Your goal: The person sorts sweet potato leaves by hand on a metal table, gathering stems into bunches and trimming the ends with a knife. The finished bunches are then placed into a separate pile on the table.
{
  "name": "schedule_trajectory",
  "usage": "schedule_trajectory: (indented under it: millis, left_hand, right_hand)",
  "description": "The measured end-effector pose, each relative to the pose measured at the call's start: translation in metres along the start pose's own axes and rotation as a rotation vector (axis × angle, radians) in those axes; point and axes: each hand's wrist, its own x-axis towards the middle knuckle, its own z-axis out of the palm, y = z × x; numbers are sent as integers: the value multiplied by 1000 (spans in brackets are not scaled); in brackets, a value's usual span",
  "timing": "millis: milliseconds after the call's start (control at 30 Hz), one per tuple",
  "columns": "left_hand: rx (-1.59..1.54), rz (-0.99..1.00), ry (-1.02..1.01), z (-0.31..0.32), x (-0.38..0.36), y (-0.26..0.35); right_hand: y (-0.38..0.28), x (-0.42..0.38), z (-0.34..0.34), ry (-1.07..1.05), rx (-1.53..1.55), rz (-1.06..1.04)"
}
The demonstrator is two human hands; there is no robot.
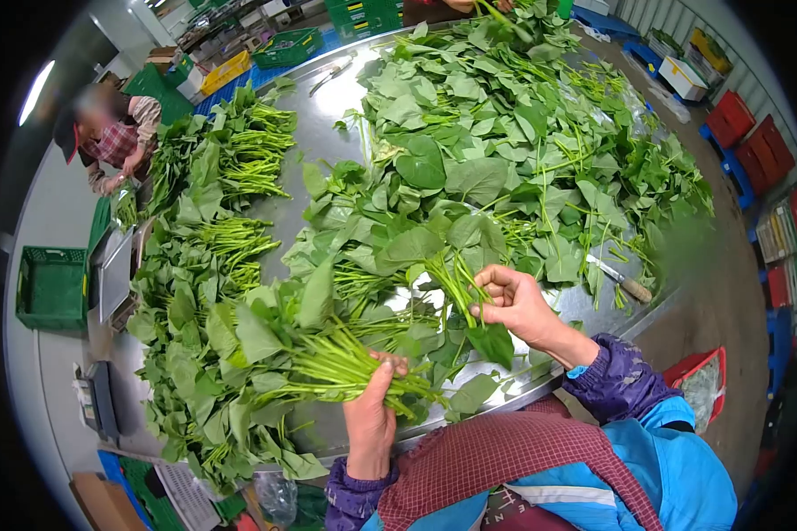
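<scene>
My left hand (pixel 371 416) grips a bunch of leafy greens (pixel 314 354) by its pale green stems, leaves pointing left, low over the metal table (pixel 314 115). My right hand (pixel 514 305) pinches the stems of a single leafy sprig (pixel 452 274) pulled from the big loose heap of greens (pixel 505 133) that covers the table's right half. The two hands are about a hand's width apart.
Finished bundles of greens (pixel 230 186) lie in rows along the table's left side. A knife (pixel 620 280) rests near the right edge. Another person (pixel 115 133) works at the far left. Green crates (pixel 51 288), red crates (pixel 753 142) and a red basket (pixel 701 382) stand around.
</scene>
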Motion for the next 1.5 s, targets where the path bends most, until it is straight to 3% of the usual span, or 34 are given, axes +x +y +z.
schedule_trajectory:
  millis: [133,200,333,400,500,600,667,700,733,800,867,900,967,1033,1067,1133,1200,1233,1333,1400,1467,1500]
  left_hand:
    - [99,12,14,10,9,-13]
    - [140,-67,18,15,12,-18]
    - [176,-28,34,22,12,-27]
    - [176,-35,15,23,12,-27]
    - [162,25,43,23,13,-29]
    - [101,1,135,18,8,-29]
    - [43,-28,313,10,11,-25]
    - [19,4,335,3,14,-22]
    - [4,22,305,-5,14,-17]
    - [-104,54,233,-9,8,-2]
    - [-121,60,182,-13,11,4]
    - [-150,59,132,-18,9,5]
    - [-149,36,87,-25,6,2]
    - [-107,-21,39,-24,2,2]
    - [-66,-76,-12,-23,-1,3]
    - [-41,-73,-1,-11,-8,4]
    - [42,-44,55,-8,-14,4]
    - [85,-24,55,-10,-16,8]
    - [200,154,104,-33,-19,15]
    - [77,227,163,-43,-24,27]
    - [-73,278,227,-54,-29,38]
    - [-106,309,231,-59,-30,41]
  right_hand:
    - [-5,-9,20,-100,-142,20]
    - [3,-11,25,-130,-400,-28]
    - [0,-18,36,-89,-720,-214]
    - [3,-17,35,-86,-709,-186]
    - [10,-17,33,28,-343,-94]
    - [15,-23,19,89,-231,-28]
    - [13,-25,-7,229,-357,28]
    - [14,-21,-25,326,-438,-218]
    - [2,-22,-51,362,-482,-32]
    - [-25,-18,-131,404,-1099,-125]
    - [-33,-22,-145,562,-1760,-68]
    - [-36,-21,-138,515,-1736,-167]
    - [-33,-11,-89,416,-1273,-207]
    - [-7,-2,-40,8,-949,-270]
    - [-18,-5,-1,-186,-718,33]
    - [-3,-4,51,-328,-563,-142]
    - [-4,-2,73,-481,-576,-85]
    - [2,0,73,-434,-676,-237]
    - [13,6,50,-310,-880,-335]
    - [7,9,20,-493,-1109,-234]
    - [-2,4,-1,-625,-1446,7]
    - [1,2,-7,-567,-1582,-3]
